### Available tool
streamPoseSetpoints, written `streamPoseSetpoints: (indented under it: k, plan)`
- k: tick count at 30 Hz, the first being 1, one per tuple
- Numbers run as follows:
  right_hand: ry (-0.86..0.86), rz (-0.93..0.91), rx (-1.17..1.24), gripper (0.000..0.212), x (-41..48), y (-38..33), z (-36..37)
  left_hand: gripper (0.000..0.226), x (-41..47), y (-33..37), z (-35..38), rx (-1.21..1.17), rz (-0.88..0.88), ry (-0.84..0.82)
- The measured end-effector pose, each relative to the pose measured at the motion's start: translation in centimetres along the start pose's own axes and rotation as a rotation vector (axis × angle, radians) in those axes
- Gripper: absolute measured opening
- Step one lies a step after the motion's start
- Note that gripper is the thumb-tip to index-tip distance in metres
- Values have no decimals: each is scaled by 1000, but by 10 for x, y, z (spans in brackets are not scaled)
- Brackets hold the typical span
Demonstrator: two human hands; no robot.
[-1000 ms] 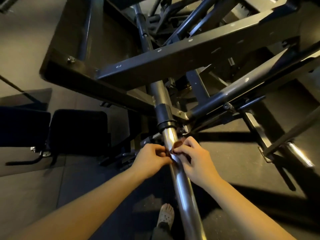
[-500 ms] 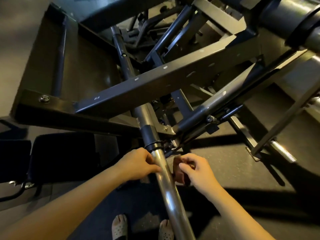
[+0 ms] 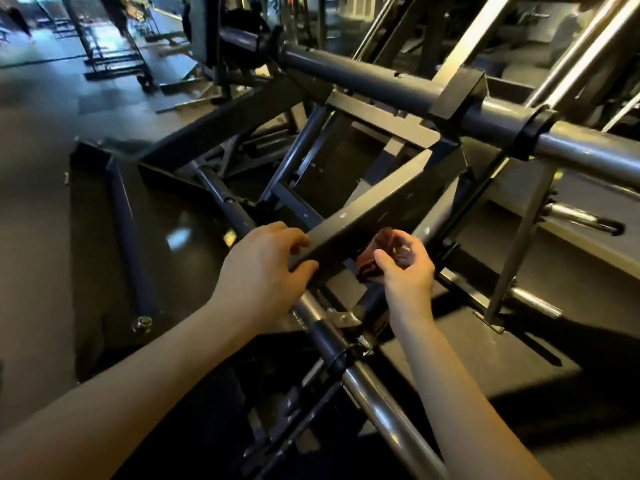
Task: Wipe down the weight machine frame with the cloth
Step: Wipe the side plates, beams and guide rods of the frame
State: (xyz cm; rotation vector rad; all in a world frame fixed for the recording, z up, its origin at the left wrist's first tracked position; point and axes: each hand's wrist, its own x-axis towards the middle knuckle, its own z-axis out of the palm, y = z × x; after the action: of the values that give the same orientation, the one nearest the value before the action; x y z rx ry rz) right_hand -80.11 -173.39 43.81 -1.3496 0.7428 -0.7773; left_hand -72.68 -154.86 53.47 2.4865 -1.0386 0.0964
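Note:
The weight machine frame fills the view: a dark square beam (image 3: 377, 206) slants up to the right, and a chrome bar (image 3: 388, 407) runs down toward me. My left hand (image 3: 259, 271) grips the lower end of the square beam, thumb under it and fingers over the top. My right hand (image 3: 405, 268) is just right of it, below the beam, pinching a small bunched dark red cloth (image 3: 374, 254). The cloth sits close under the beam; I cannot tell if it touches the metal.
A thick grey cross tube (image 3: 398, 88) with a black collar (image 3: 530, 133) passes above at the right. A dark base plate (image 3: 104, 265) with a bolt lies on the floor at left. Other gym racks (image 3: 114, 60) stand far back left.
My view has lifted from the chrome bar toward the frame. My left hand moved off the bar onto the square beam. My right hand carried the cloth up beneath that beam.

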Motion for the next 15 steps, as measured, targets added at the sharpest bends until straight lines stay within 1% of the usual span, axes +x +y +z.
streamPoseSetpoints:
  k: [1,3,5,7,9,11,13,15]
  plan:
    - [50,3,11,42,3,-1,9,40,9,-4,-5,31,7,-16]
    - [104,29,48,46,7,0,25,50,28,-10,-8,70,-6,-104]
    - [119,40,68,44,7,3,39,58,44,-14,-7,73,-27,-179]
    - [130,24,42,39,-3,5,49,60,59,-15,-7,53,-40,-244]
    - [117,-32,-23,32,-23,7,57,53,73,-12,-8,21,-35,-330]
    - [59,-146,-146,27,-47,17,63,45,86,-10,-9,-14,-28,-393]
    - [4,-279,-217,26,-64,25,65,39,94,-12,-11,-76,-53,-423]
    - [58,-369,-271,28,-51,27,61,31,102,-11,-5,-118,-72,-481]
